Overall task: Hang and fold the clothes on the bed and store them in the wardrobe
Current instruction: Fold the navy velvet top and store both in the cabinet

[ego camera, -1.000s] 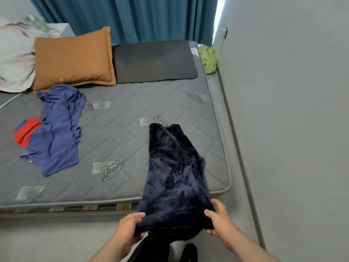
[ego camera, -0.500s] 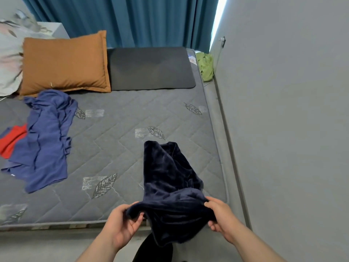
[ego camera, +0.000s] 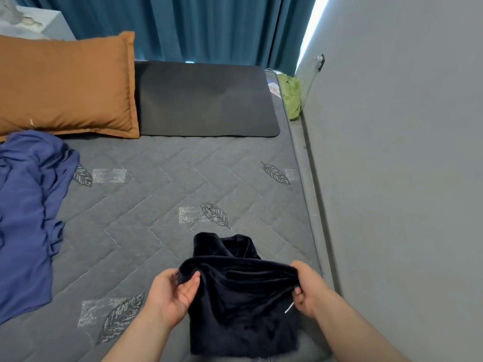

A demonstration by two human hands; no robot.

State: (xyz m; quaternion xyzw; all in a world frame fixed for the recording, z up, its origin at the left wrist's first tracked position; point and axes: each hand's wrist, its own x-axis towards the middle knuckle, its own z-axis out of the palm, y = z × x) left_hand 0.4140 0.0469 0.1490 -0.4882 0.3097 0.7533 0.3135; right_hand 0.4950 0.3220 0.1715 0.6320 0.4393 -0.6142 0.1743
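Note:
A dark navy velvety garment [ego camera: 243,304] lies doubled over on the near right part of the grey quilted mattress [ego camera: 162,184]. My left hand [ego camera: 172,293] pinches its folded edge at the left corner. My right hand [ego camera: 308,288] grips the same edge at the right corner. The fold is lifted a little above the lower layer, which rests on the mattress. A crumpled blue garment [ego camera: 28,218] lies on the bed's left side, cut off by the frame.
An orange pillow [ego camera: 65,87] and a dark grey pillow [ego camera: 206,100] lie at the head of the bed before teal curtains [ego camera: 196,24]. A green cloth [ego camera: 291,95] sits in the corner. A grey wall [ego camera: 405,165] runs along the bed's right side.
Both hands have carried the navy garment's near edge forward and over itself, folding it on the mattress. The view has moved closer to the bed; the red cloth has left the frame.

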